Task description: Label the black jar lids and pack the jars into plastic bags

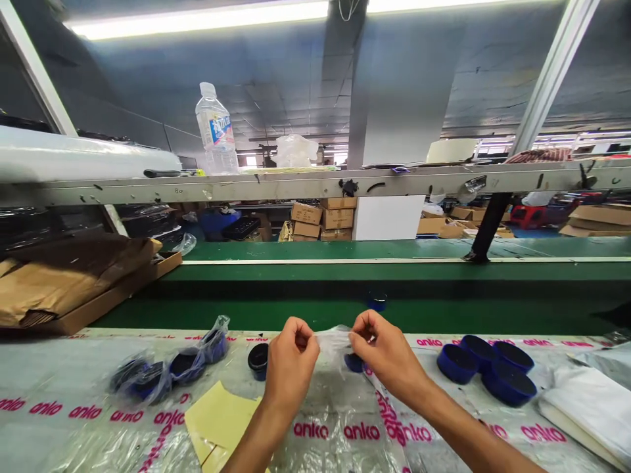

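A thin clear plastic bag (333,336) is stretched between my two hands, above the plastic-covered table (315,401). My left hand (294,358) pinches its left edge, and my right hand (382,348) pinches its right edge. Just below my right fingers sits a small blue round item (353,362), partly hidden. Beside my left hand stands a dark round container (257,361). Several blue round containers (507,381) are grouped on the right. Over on the left, several blue ones wrapped in clear plastic (186,365) lie in a row.
Yellow paper (219,420) lies left of my left forearm. White bags (586,407) are at the right edge. Behind the table runs a green conveyor (296,309) with one blue container (377,301) on it. A carton with brown paper (167,264) is at left; a bottle (217,135) stands on the shelf.
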`<control>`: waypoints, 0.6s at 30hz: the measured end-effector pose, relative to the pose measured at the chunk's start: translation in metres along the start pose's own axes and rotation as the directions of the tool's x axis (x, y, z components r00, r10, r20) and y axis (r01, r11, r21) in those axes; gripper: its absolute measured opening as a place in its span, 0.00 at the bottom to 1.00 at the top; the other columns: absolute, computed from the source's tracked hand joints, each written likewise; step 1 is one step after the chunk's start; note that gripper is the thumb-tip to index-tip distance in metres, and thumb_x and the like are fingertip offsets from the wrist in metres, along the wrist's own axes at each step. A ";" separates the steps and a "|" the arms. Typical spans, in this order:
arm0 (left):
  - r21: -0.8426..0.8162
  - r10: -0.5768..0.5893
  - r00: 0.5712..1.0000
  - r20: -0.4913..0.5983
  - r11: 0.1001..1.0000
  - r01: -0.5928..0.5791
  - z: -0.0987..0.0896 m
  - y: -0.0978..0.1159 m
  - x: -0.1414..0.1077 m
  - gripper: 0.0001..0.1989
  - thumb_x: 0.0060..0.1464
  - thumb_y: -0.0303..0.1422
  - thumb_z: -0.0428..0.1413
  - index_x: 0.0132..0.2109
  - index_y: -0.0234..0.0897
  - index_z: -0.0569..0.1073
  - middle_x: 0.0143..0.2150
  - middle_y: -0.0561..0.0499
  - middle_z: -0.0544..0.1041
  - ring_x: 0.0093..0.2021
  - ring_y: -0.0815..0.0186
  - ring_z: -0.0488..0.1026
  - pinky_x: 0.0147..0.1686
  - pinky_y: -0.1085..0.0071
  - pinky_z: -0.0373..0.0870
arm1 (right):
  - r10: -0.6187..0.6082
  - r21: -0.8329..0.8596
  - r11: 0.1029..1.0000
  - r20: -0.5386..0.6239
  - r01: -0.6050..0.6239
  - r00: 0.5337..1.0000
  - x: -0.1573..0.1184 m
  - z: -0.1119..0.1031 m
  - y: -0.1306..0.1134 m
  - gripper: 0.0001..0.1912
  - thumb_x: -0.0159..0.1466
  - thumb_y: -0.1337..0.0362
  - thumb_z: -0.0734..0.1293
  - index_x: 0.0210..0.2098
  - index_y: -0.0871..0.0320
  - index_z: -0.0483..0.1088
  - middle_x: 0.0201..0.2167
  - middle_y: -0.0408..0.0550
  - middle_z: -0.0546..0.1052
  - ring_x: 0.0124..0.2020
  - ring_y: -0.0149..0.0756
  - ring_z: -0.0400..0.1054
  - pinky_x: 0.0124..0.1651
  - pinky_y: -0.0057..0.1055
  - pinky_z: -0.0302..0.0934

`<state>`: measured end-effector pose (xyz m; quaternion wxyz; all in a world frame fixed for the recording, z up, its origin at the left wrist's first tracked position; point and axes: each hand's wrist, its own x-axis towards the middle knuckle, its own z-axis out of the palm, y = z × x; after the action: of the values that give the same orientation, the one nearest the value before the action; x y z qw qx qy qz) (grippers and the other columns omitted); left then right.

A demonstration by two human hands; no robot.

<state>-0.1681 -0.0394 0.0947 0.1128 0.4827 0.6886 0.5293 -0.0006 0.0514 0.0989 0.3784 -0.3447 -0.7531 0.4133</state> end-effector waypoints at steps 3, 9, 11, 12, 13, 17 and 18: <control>0.295 0.190 0.982 -0.016 0.939 -0.177 -0.011 -0.004 -0.002 0.07 0.56 0.23 0.50 0.33 0.40 0.67 0.31 0.55 0.71 0.31 0.66 0.68 0.34 0.69 0.59 | -0.307 -0.461 0.846 -0.014 0.266 0.952 0.001 0.007 -0.002 0.04 0.62 0.69 0.62 0.33 0.53 0.64 0.26 0.42 0.72 0.26 0.35 0.65 0.30 0.31 0.53; 0.672 0.406 0.908 0.099 0.646 -0.362 -0.027 -0.004 0.001 0.15 0.59 0.18 0.49 0.40 0.42 0.75 0.40 0.50 0.75 0.37 0.61 0.71 0.31 0.68 0.58 | -0.484 -0.763 0.380 0.317 0.522 0.816 0.004 0.022 -0.013 0.13 0.62 0.76 0.63 0.39 0.53 0.70 0.34 0.47 0.73 0.35 0.40 0.66 0.31 0.32 0.52; 0.745 0.442 0.892 0.093 0.563 -0.357 -0.029 -0.003 0.003 0.14 0.60 0.19 0.51 0.41 0.41 0.76 0.40 0.49 0.76 0.37 0.59 0.72 0.31 0.67 0.60 | -0.467 -0.777 0.343 0.346 0.528 0.814 0.003 0.030 -0.017 0.16 0.62 0.76 0.64 0.45 0.51 0.70 0.34 0.47 0.72 0.34 0.40 0.65 0.30 0.32 0.52; 0.772 0.458 0.885 0.084 0.532 -0.349 -0.030 -0.002 0.004 0.13 0.61 0.20 0.51 0.41 0.40 0.76 0.40 0.48 0.76 0.37 0.58 0.72 0.32 0.66 0.61 | -0.460 -0.779 0.333 0.357 0.531 0.813 0.002 0.033 -0.018 0.17 0.62 0.76 0.64 0.46 0.51 0.70 0.33 0.47 0.72 0.34 0.40 0.64 0.30 0.32 0.53; 0.792 0.473 0.878 0.074 0.507 -0.340 -0.031 -0.001 0.005 0.13 0.62 0.21 0.50 0.43 0.39 0.76 0.40 0.48 0.77 0.37 0.58 0.73 0.32 0.65 0.62 | -0.452 -0.779 0.326 0.369 0.536 0.812 0.000 0.037 -0.020 0.16 0.62 0.76 0.64 0.45 0.51 0.71 0.33 0.47 0.72 0.34 0.40 0.64 0.30 0.32 0.53; 0.821 0.523 0.852 0.019 0.478 -0.311 -0.031 -0.002 0.007 0.11 0.63 0.24 0.50 0.50 0.36 0.74 0.42 0.48 0.78 0.38 0.59 0.75 0.34 0.65 0.66 | -0.394 -0.745 0.317 0.459 0.586 0.796 -0.007 0.049 -0.028 0.09 0.62 0.76 0.65 0.35 0.55 0.71 0.33 0.49 0.72 0.35 0.40 0.64 0.31 0.33 0.54; 0.821 0.533 0.846 0.004 0.481 -0.307 -0.032 -0.004 0.007 0.10 0.64 0.26 0.51 0.49 0.36 0.74 0.42 0.49 0.78 0.38 0.60 0.76 0.34 0.66 0.66 | -0.380 -0.733 0.320 0.481 0.601 0.790 -0.008 0.051 -0.030 0.09 0.62 0.76 0.65 0.33 0.56 0.71 0.33 0.50 0.73 0.36 0.40 0.65 0.31 0.33 0.54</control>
<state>-0.1947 -0.0533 0.1073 -0.3371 0.5638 0.7171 0.2330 -0.0467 0.0135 0.1037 0.1757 -0.1901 -0.9586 -0.1188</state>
